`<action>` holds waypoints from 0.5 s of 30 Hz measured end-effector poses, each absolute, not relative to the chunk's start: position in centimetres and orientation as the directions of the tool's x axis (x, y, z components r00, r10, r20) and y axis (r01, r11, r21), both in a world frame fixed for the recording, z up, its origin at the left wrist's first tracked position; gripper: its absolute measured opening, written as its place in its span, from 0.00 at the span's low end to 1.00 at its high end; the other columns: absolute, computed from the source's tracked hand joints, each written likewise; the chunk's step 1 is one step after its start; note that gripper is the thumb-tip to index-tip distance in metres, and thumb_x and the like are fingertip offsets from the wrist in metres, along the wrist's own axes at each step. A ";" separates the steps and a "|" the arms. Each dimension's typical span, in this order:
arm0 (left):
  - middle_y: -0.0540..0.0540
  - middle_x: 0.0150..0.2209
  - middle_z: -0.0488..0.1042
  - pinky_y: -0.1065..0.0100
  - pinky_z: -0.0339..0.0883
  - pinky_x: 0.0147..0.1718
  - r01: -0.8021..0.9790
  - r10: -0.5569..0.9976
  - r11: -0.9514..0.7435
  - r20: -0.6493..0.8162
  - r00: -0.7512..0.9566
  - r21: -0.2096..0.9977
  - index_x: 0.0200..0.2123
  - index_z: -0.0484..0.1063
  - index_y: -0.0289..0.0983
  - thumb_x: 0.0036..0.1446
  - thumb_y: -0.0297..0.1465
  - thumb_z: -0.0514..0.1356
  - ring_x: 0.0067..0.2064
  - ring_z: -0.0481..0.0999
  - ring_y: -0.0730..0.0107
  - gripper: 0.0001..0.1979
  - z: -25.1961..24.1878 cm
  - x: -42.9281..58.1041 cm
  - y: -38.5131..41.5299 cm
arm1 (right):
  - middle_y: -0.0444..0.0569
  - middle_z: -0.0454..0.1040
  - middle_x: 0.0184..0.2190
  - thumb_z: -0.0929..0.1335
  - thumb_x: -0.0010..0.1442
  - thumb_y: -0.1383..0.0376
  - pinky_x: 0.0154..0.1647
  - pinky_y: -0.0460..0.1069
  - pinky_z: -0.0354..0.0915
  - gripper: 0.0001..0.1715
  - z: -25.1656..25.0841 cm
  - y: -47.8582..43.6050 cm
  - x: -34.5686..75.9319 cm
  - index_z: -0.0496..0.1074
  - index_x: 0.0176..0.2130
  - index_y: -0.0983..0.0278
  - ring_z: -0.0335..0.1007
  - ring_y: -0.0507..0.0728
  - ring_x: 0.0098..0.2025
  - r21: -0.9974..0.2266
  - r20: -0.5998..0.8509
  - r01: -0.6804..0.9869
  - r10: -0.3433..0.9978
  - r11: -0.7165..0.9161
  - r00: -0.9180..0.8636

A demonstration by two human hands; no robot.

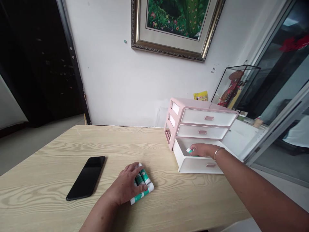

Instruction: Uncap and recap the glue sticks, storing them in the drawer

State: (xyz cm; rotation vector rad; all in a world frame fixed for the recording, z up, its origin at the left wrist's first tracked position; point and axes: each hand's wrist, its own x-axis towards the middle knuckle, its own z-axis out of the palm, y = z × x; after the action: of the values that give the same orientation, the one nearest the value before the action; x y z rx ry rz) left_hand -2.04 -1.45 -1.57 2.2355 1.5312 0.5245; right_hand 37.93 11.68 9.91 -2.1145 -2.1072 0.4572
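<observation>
The left hand (127,184) rests on the tabletop with its fingers spread loosely over a cluster of green-and-white tubes (145,176), the thumb touching the one that lies crosswise on the near side, while the others lie side by side under and just beyond the fingers. The right hand (204,149) dips into a pulled-out bottom drawer (196,165), its fingers closed on a single tube (189,150) whose white end pokes out toward the left hand; the rest of that tube is mostly hidden by the fingers and the drawer's front. A bracelet (215,153) circles the right wrist. Beyond the right hand stands the pink drawer unit (201,103), its two upper drawers (193,116) shut above that hand. Well out to the left of the left hand, a black phone (86,178) lies flat on the wooden table (101,138). Farther off, past the right hand and the unit, I see a yellow packet (201,96) and a glass case (246,77) with something red and patterned inside. Beyond both hands rises the white wall (108,80), where a framed picture (169,53) hangs, and far to the left of the left hand is a dark doorway (43,64).
</observation>
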 end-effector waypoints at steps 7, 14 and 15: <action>0.36 0.70 0.61 0.45 0.58 0.65 0.801 0.937 -0.342 0.111 0.332 0.491 0.66 0.66 0.43 0.57 0.56 0.61 0.69 0.60 0.42 0.39 -1.4 -1.8 -1.5 | 0.47 0.77 0.34 0.68 0.62 0.49 0.37 0.49 0.66 0.23 13.8 6.7 34.1 0.73 0.48 0.61 0.72 0.58 0.37 -0.557 0.116 0.782 0.959 0.278 -0.259; 0.33 0.68 0.62 0.46 0.59 0.66 0.793 0.930 -0.362 0.139 0.339 0.491 0.67 0.64 0.40 0.54 0.58 0.62 0.69 0.61 0.41 0.44 -1.9 -1.9 -1.4 | 0.45 0.78 0.32 0.72 0.58 0.56 0.31 0.46 0.64 0.16 7.3 3.5 24.0 0.76 0.43 0.62 0.73 0.55 0.33 -0.712 0.008 0.675 0.963 0.194 -0.268; 0.33 0.68 0.62 0.46 0.59 0.65 0.786 0.929 -0.367 0.145 0.341 0.497 0.67 0.64 0.40 0.53 0.59 0.63 0.69 0.62 0.41 0.45 -2.0 -1.9 -1.4 | 0.45 0.77 0.30 0.72 0.58 0.57 0.30 0.46 0.62 0.14 5.9 3.5 22.9 0.76 0.42 0.62 0.72 0.55 0.32 -0.689 -0.044 0.710 0.968 0.149 -0.247</action>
State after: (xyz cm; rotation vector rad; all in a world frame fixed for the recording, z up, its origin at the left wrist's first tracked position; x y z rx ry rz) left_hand -1.92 -1.36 -1.99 2.2712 1.5196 0.5854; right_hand 22.91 3.50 5.86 -1.6006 -2.0228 0.8491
